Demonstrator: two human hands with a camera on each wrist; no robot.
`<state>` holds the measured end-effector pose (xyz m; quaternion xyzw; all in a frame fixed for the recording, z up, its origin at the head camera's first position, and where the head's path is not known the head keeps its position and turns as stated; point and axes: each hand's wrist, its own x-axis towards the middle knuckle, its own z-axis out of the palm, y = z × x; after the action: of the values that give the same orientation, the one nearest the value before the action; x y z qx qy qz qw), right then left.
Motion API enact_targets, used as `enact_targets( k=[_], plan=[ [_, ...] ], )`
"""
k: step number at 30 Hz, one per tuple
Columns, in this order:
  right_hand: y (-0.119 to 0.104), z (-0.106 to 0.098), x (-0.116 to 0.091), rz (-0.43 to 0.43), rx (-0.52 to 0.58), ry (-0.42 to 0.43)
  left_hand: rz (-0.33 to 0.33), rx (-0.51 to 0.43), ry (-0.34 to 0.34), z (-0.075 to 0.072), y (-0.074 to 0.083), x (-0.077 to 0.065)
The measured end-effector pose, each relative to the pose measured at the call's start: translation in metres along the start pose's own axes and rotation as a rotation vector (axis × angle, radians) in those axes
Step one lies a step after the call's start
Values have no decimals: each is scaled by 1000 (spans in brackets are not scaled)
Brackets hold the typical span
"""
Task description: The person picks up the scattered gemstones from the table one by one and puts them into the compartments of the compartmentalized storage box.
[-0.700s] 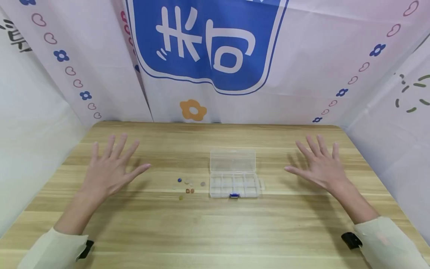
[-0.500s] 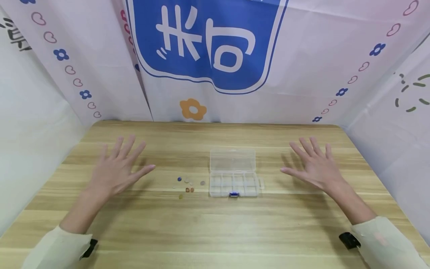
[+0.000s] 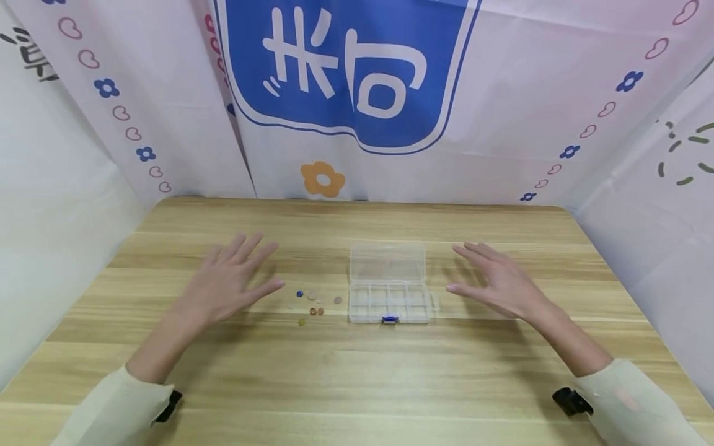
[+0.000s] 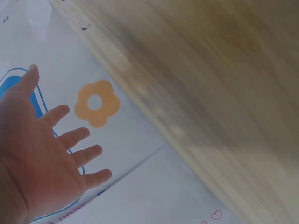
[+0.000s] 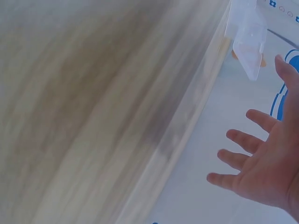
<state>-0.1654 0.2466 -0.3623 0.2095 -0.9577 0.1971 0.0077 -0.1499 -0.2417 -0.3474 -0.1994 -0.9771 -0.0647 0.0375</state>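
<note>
A clear plastic compartment box lies on the table with its lid raised toward the back and a blue latch at the front. Left of it several small pieces are scattered, among them a dark blue one, a reddish-brown one and a yellowish one; their kind is too small to tell. My left hand hovers left of these pieces, fingers spread, holding nothing. To the right of the box my right hand is also raised with extended fingers and holds nothing.
The wooden table meets a printed white cloth at its back edge. White cloth also hangs at both sides. A black strap piece sits at the right sleeve, another at the left.
Both hands have moved inward, the left one toward the small pieces and the right one toward the box. Their fingers are less widely spread. Box and pieces lie as before.
</note>
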Motion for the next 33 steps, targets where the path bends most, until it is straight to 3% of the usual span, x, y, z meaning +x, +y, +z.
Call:
enact_targets(
  k=[13, 23, 33],
  plan=[
    [-15, 14, 7, -50, 276, -31, 151, -189, 55, 11, 18, 11],
    [-26, 29, 15, -68, 298, -80, 174, -320, 52, 22, 24, 21],
    [-30, 33, 17, -61, 297, -104, 157, -369, 12, 30, 31, 28]
  ],
)
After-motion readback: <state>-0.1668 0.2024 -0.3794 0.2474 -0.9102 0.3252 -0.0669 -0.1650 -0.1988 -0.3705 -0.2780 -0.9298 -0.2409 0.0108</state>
